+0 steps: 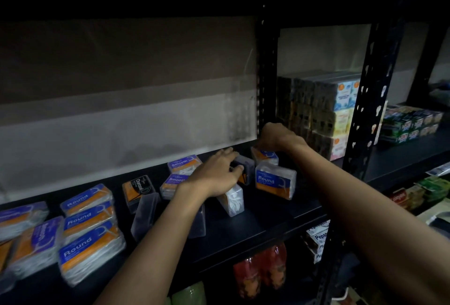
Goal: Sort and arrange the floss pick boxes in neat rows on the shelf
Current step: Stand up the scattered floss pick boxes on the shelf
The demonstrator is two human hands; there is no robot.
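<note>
left hand point(216, 173): grips dark charcoal box point(243, 169), likely to regroup it
right hand point(275, 138): pinches rear box point(264, 155), squaring the row

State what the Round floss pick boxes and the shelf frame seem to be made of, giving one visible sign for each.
Round floss pick box: probably clear, glossy plastic, since white picks show through its walls around the printed label.
Shelf frame upright: likely black-painted metal with a matte finish; punched keyhole slots run along it.
</note>
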